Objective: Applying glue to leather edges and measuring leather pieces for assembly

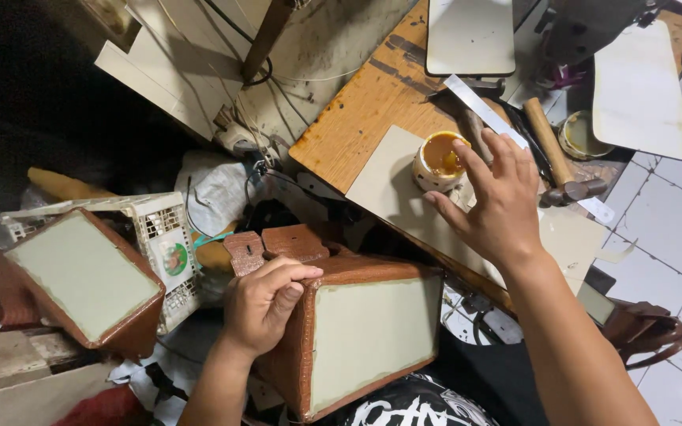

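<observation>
My left hand (264, 302) grips the upper left edge of a brown leather bag (357, 331) that lies on my lap with its pale green bottom panel facing up. My right hand (499, 197) hovers with fingers spread over the wooden table (357, 118), just right of a small round pot of yellow glue (440, 160). It holds nothing. The pot stands on a grey cardboard sheet (388, 185).
A second brown bag (88, 276) with a pale bottom leans against a white plastic crate (169, 237) at left. A hammer (558, 162), a metal ruler (483, 106), a round tin (582, 134) and white boards lie on the table. White floor tiles at right.
</observation>
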